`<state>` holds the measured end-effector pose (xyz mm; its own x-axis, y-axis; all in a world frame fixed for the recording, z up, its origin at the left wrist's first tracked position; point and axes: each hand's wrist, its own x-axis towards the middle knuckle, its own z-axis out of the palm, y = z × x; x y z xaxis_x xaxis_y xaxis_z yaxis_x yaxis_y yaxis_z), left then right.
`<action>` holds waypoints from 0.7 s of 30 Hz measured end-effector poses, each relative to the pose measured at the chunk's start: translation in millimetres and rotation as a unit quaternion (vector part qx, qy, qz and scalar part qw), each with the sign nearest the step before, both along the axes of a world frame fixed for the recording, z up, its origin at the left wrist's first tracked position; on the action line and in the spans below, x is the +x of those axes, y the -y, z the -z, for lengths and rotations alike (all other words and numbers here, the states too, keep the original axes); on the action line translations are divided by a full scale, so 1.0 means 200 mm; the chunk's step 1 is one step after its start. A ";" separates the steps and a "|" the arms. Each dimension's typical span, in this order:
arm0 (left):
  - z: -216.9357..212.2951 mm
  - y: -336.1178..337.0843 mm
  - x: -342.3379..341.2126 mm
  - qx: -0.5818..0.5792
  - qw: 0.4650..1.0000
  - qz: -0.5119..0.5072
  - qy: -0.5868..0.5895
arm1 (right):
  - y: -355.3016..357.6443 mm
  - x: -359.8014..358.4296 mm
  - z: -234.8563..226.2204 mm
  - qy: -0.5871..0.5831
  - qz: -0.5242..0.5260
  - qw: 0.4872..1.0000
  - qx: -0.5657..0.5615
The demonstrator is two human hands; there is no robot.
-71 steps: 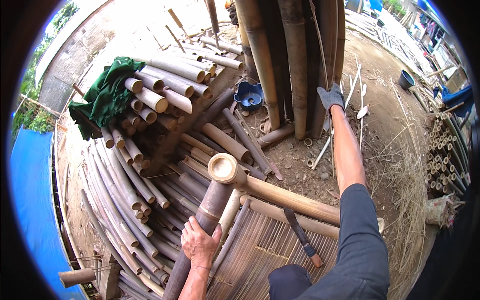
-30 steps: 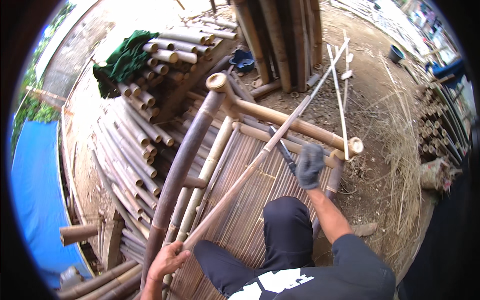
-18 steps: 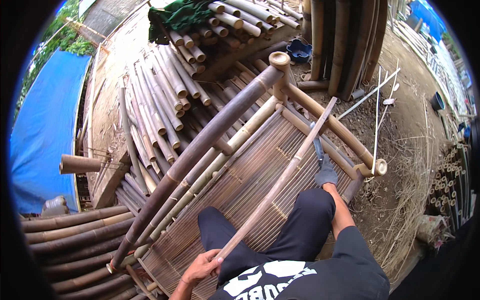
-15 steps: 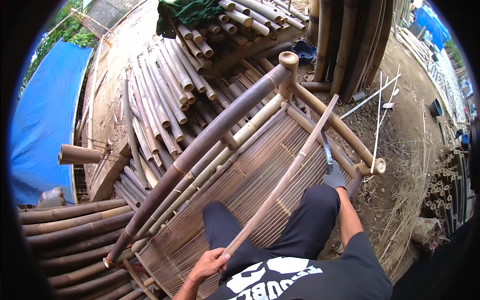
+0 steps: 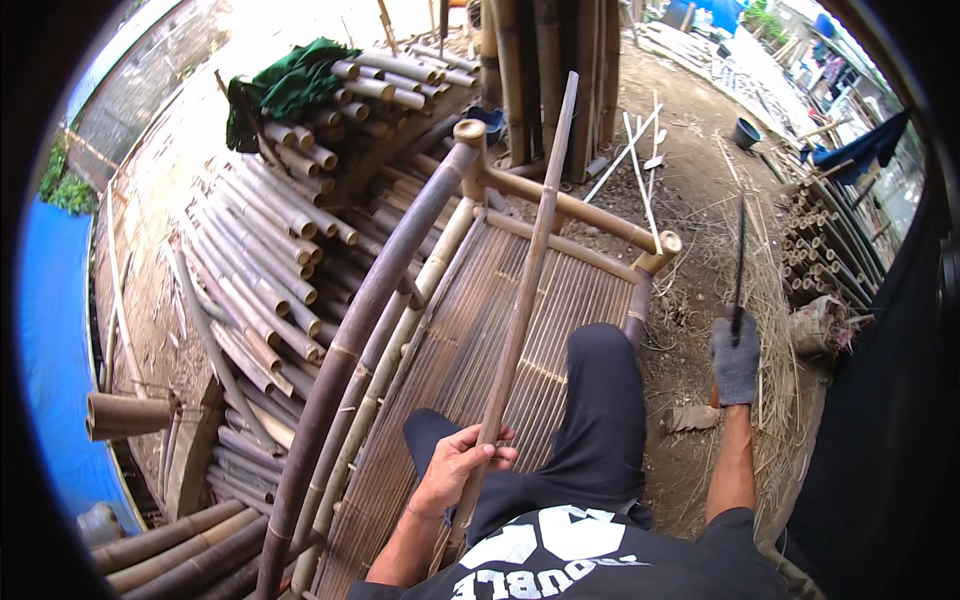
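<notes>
Left hand (image 5: 455, 470), bare, is clamped round a thin, smooth tan bamboo pole (image 5: 525, 275) that runs from the lap toward 12 o'clock across a slatted bamboo frame (image 5: 470, 330). Right hand (image 5: 736, 362), in a grey knit glove, is closed on a dark narrow blade (image 5: 740, 255) pointing up, at 3 o'clock. Cut bamboo stack (image 5: 290, 225) lies at 10 o'clock under green cloth (image 5: 285, 85).

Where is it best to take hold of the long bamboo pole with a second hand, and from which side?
Probably mid-shaft of the pole, above the left hand, coming from the right: the shaft there is bare and slim, and the thick curved rail crowds its left.
</notes>
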<state>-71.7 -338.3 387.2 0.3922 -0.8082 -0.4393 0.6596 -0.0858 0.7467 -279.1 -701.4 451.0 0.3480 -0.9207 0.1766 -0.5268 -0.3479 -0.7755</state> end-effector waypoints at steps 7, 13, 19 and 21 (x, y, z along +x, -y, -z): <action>-0.12 0.09 -0.02 -0.045 0.999 0.005 -0.025 | -0.23 0.32 0.02 0.048 -0.176 0.983 -0.002; -0.22 0.16 -0.03 -0.067 0.996 -0.056 -0.023 | -0.33 0.58 0.01 -0.027 -0.300 0.937 -0.176; -0.25 0.21 -0.01 -0.023 0.991 -0.129 -0.008 | -0.63 0.63 0.03 -0.062 -0.528 0.832 -0.159; -0.27 0.23 -0.04 -0.021 0.989 -0.145 0.010 | -0.61 0.63 0.03 -0.057 -0.529 0.834 -0.144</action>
<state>-79.6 -383.8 440.9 0.6185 -0.6777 -0.3978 0.6367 0.1354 0.7592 -153.5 -579.9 444.1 0.9686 -0.0118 0.2484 0.1297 -0.8282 -0.5453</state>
